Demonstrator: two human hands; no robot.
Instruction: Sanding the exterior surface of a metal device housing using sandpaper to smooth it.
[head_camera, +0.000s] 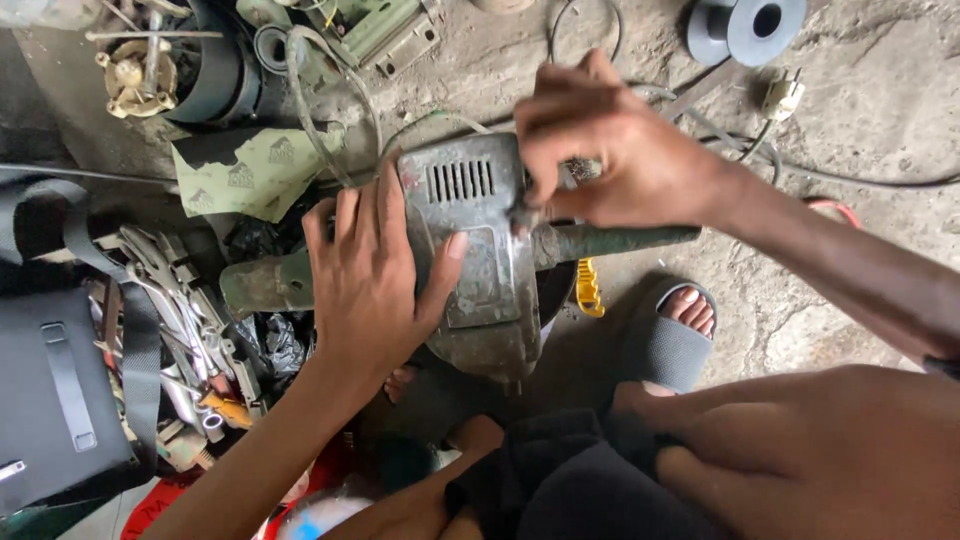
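Note:
A worn green-grey power tool (475, 265) with a vented metal housing lies on the concrete floor, its side handle (620, 240) sticking out to the right. My left hand (365, 275) lies flat over the housing's left side, thumb pressed on its cover plate. At the top right of the housing, near the vent slots, my right hand (610, 140) pinches something small and dark; what it is I cannot make out. My knees and a foot in a grey slipper (675, 340) sit just below the tool.
Several wrenches (185, 320) spill from a black tool bag (55, 390) at left. Sheets of green sandpaper (250, 170), motor parts and cables lie at the top. A grey spool (745, 25) and a plug (783, 95) sit top right. A yellow clip (588, 288) lies under the handle.

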